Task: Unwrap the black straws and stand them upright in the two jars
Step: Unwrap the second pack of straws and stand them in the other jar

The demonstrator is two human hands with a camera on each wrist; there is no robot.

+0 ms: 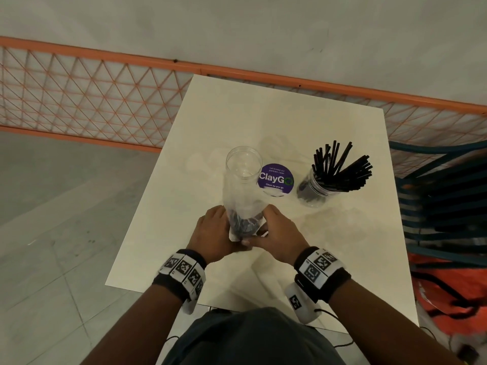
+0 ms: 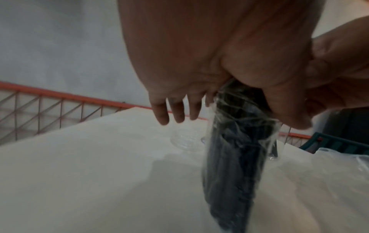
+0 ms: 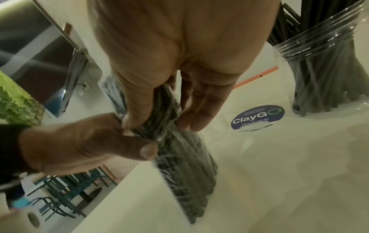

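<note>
A clear plastic pack of black straws (image 1: 243, 226) stands on end on the white table (image 1: 237, 114), its lower end on the tabletop (image 2: 229, 181). Both hands hold its top end. My left hand (image 1: 220, 229) pinches the wrap with thumb and forefinger while the other fingers (image 2: 176, 112) stick out straight. My right hand (image 1: 270, 227) pinches the same end from the right (image 3: 157, 119). Just behind the pack stands an empty clear jar (image 1: 243, 164). Further right, a second jar (image 1: 315, 191) holds several unwrapped black straws (image 1: 340, 167) leaning outwards.
A round purple "ClayGo" sticker (image 1: 276, 179) lies on the table between the jars. An orange mesh fence (image 1: 79, 96) runs behind the table. Stacked teal chairs (image 1: 442, 193) and an orange bag (image 1: 448, 285) stand to the right.
</note>
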